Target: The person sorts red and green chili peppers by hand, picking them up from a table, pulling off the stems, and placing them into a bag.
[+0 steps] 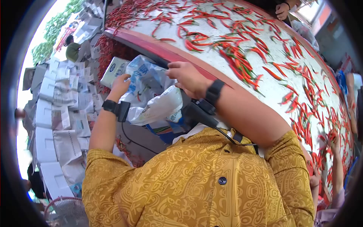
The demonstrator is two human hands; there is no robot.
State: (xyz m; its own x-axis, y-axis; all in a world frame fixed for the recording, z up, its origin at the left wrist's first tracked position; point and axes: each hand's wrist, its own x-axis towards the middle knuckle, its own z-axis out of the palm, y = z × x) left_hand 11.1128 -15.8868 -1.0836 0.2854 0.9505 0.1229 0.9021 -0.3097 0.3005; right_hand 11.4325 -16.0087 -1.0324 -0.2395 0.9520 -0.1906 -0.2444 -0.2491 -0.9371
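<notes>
A white and blue printed plastic bag (151, 106) lies mouth-up before me, against the side of the chili table. My left hand (120, 85) is at the bag's left rim, fingers bent and closed on the plastic. Beside those fingers is a white packet with blue print (114, 70). My right hand (191, 79) is at the bag's upper right, by the table's dark edge, its fingers bent but apart, with no object visible in them. Inside the bag a small red bit shows; the rest of its contents cannot be made out.
Red chilies (238, 62) are spread over the large white table (159, 49) with a red rim. Newspapers (68, 147) cover the left side. Other people's hands (282, 11) are at the table's far and right sides. A fan (66, 212) stands lower left.
</notes>
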